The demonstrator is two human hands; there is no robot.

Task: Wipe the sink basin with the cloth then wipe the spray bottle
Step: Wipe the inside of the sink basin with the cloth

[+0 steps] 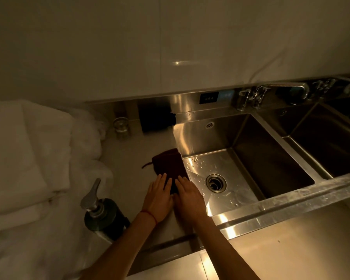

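Beside the left rim of a steel sink basin (pixel 240 162), a person's left hand (pixel 159 196) and right hand (pixel 188 199) lie flat and released, palms down, on the near end of a dark maroon cloth (pixel 169 165) spread on the pale countertop (pixel 129 162). Neither hand grips anything; the fingers are extended and rest on the fabric. The cloth lies along the counter's right edge, its right side just reaching the basin's lip, a loose thread trailing toward the left. The bottle (pixel 104 213), dark and rounded with a metal pump-style head, stands near the counter's front edge, just left of the left forearm.

By the look of it, the step in hand is smoothing or gathering the cloth before the basin is wiped. Bunching it into a firm pad under one palm should give better contact than a flat sheet, and strokes are best worked from the walls down toward the drain (pixel 216 183).

Droplets bead on the basin's brushed, reflective floor; its walls are flat and square-cornered. The cloth looks soft and napped. White folded fabric (pixel 24 150) fills the counter's left side.
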